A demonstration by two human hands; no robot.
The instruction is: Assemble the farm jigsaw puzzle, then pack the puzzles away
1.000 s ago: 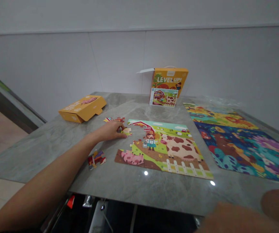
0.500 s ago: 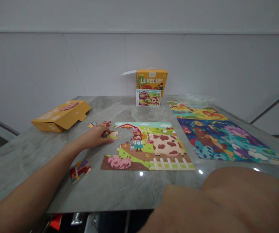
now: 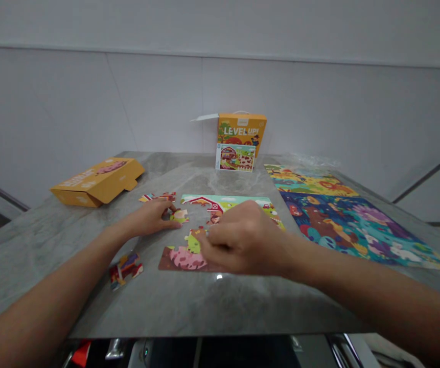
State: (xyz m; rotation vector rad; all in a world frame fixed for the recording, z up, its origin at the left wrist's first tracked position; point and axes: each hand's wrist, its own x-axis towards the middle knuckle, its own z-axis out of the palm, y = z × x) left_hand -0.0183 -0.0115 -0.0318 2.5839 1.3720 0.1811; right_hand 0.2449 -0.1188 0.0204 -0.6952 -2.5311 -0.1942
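My left hand pinches a light green and cream puzzle piece low over the table, left of the farm jigsaw. That jigsaw is partly assembled, with a pig at lower left and a red barn roof at the top; a gap shows along its left side. My right hand is over the middle of it, fingers curled, fingertips by the green and brown pieces above the pig. What those fingers hold, if anything, is hidden. Loose barn pieces lie near my left forearm, and more red pieces lie behind my left hand.
A yellow box lies at the left. At the back, a small farm picture card leans against an upright orange box. Two assembled jigsaws, a blue one and a yellow one, lie at the right beside clear plastic.
My right hand has come from the lower right foreground onto the farm jigsaw, covering the cow and fence. My left hand stays at the same puzzle piece. The camera view has tilted slightly.
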